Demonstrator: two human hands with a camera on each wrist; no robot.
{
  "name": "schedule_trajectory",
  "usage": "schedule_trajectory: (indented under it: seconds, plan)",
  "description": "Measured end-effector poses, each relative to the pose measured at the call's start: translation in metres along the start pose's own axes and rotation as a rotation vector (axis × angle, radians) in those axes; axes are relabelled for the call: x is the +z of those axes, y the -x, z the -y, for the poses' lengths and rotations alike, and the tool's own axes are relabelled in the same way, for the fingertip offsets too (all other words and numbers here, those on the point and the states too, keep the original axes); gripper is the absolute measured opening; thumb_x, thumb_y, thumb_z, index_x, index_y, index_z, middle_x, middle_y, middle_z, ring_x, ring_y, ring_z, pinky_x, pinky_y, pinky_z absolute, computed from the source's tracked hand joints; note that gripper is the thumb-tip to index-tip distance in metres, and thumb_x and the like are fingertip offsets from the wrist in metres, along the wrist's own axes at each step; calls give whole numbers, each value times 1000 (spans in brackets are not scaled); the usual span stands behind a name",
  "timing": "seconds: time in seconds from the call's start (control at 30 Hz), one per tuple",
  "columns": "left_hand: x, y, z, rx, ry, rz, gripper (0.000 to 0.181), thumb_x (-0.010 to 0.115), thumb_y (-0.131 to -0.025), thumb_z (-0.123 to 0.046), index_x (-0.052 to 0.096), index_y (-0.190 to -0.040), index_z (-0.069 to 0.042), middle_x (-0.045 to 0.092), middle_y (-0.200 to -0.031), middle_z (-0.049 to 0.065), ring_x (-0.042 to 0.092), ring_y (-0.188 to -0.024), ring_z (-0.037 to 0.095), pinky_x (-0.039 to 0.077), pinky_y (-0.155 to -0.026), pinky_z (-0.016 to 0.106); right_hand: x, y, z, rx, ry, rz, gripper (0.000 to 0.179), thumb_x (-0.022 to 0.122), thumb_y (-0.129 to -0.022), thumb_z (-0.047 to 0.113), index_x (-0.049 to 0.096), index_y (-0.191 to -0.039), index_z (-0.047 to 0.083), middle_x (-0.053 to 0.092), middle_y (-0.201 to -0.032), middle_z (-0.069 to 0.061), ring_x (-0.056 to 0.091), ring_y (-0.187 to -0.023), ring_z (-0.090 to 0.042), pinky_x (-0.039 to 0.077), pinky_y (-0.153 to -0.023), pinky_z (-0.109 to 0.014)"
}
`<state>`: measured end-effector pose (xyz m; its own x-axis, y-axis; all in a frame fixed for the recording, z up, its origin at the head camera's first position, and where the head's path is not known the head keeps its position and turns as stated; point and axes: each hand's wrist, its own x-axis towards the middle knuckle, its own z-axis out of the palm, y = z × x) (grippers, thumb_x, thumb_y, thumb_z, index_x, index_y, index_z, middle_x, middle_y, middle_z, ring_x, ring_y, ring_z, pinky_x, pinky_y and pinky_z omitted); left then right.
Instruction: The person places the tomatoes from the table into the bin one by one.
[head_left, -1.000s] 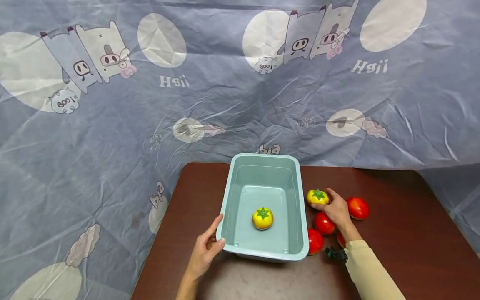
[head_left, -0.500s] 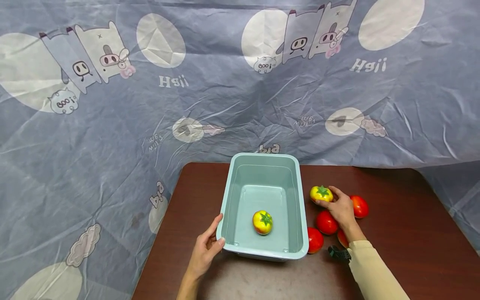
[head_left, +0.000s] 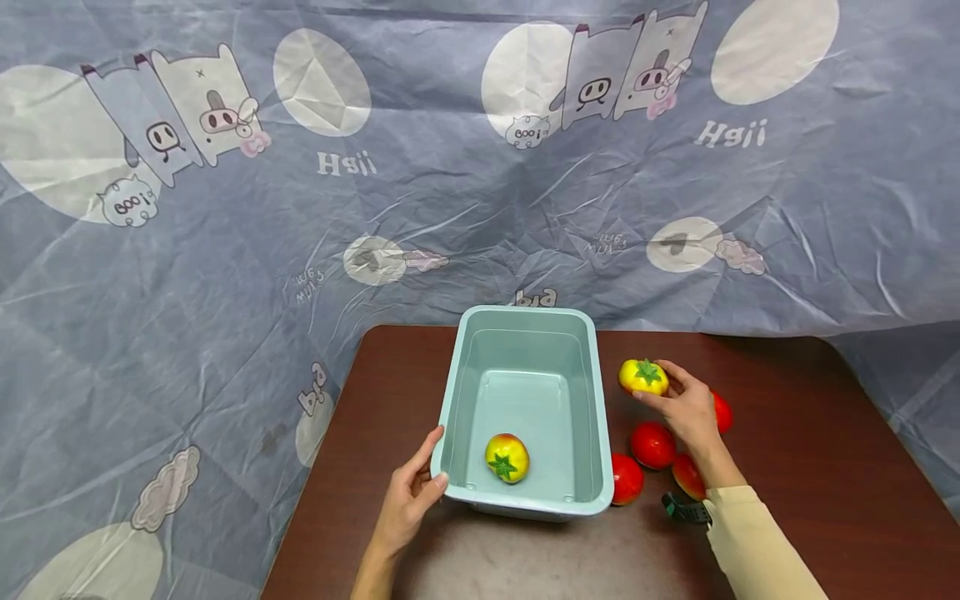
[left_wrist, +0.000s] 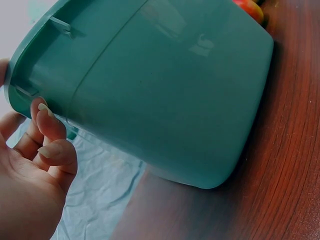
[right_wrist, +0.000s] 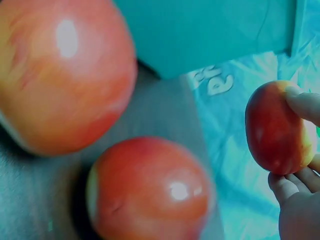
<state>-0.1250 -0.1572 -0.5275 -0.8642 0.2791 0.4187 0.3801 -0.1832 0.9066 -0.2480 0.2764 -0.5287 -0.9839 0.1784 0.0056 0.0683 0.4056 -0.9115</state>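
Observation:
In the head view a pale blue-green plastic bin [head_left: 525, 400] stands on the table. My left hand [head_left: 403, 508] grips its near left corner, thumb on the rim and fingers underneath. One tomato [head_left: 507, 460], yellow with a green leafy top, lies tipped over inside near the front wall. To the right of the bin, my right hand [head_left: 690, 412] pinches another tomato [head_left: 641, 376] between thumb and fingers. That held tomato [right_wrist: 272, 132] shows a red underside in the right wrist view and hangs above the table. In the left wrist view, the bin's outer wall [left_wrist: 165, 95] fills most of the picture.
Several red tomatoes rest right of the bin: one against its wall [head_left: 627, 479], one [head_left: 652, 444] in the middle, others partly hidden by the right arm. A dark wristband [head_left: 684, 508] circles the right wrist. Patterned grey-blue cloth [head_left: 450, 208] hangs behind the brown table [head_left: 375, 400].
My right hand has raised its tomato up from among the others, slightly away from me. The tomato in the bin has rolled left and toward me, its leafy top turning forward. My left hand stays put.

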Motion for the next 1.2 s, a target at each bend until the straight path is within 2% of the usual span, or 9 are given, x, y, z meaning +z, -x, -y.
schedule_trajectory:
  seconds: [0.13, 0.3, 0.5, 0.67, 0.8, 0.93, 1.03, 1.13, 1.2]
  plan:
    - [-1, -1, 0, -1, -6, -3, 60, 45, -87, 12, 26, -143, 2, 44, -126, 37, 60, -100, 18, 51, -80, 26, 1, 3, 18, -51, -10, 0, 79, 79, -70, 33, 43, -137, 10, 45, -133, -14, 54, -109, -20, 46, -77, -8]
    - [-1, 0, -1, -17, -5, -10, 59, 45, -88, 10, 27, -143, 1, 46, -128, 32, 60, -102, 20, 51, -82, 29, 4, 9, 42, -81, -30, 18, 77, 79, -70, 32, 44, -137, 13, 46, -134, -12, 53, -113, -25, 46, -78, -10]
    - [-1, 0, -1, -34, 8, -14, 58, 45, -88, 10, 27, -143, 0, 38, -129, 40, 59, -106, 24, 50, -84, 37, 8, 13, 68, -92, -106, 17, 76, 79, -70, 29, 44, -137, 16, 45, -134, -11, 53, -114, -25, 47, -77, -13]
    - [-1, -1, -2, -38, 17, -14, 59, 44, -88, 9, 27, -143, -1, 38, -129, 41, 58, -106, 26, 50, -85, 38, 9, 18, 85, -128, -155, 34, 75, 79, -70, 27, 45, -136, 17, 45, -133, -8, 54, -112, -15, 47, -77, -11]
    - [-1, -1, -1, -41, 25, -13, 58, 44, -89, 9, 27, -144, -1, 36, -129, 42, 59, -105, 24, 51, -84, 33, 14, 22, 96, -191, -197, 39, 72, 80, -70, 22, 48, -133, 13, 48, -130, -8, 55, -106, -5, 47, -78, -11]
    - [0, 0, 1, -41, 10, -21, 58, 45, -89, 9, 28, -143, -2, 37, -130, 41, 59, -103, 20, 51, -82, 28, 21, 24, 103, -293, -175, 24, 69, 81, -68, 17, 52, -130, 11, 52, -128, -8, 56, -107, -2, 45, -81, -11]
    - [1, 0, 1, -36, -13, -27, 58, 45, -88, 9, 28, -143, -2, 46, -124, 32, 59, -93, 18, 51, -73, 24, 26, 23, 105, -340, -158, 21, 68, 82, -67, 16, 53, -129, 12, 53, -128, -8, 56, -109, -3, 44, -83, -11]
    - [2, 0, 0, -29, -22, -34, 59, 46, -88, 9, 28, -143, -1, 48, -121, 25, 56, -88, 17, 49, -67, 21, 31, 23, 107, -363, -177, 47, 69, 81, -67, 12, 52, -129, 10, 52, -129, -11, 55, -113, -7, 44, -84, -11]
    - [3, 0, 0, -23, -18, -34, 59, 45, -88, 10, 28, -143, -1, 48, -123, 26, 57, -90, 17, 49, -71, 21, 33, 25, 111, -373, -190, 64, 69, 81, -67, 8, 51, -130, 7, 51, -130, -14, 54, -115, -12, 44, -85, -11]
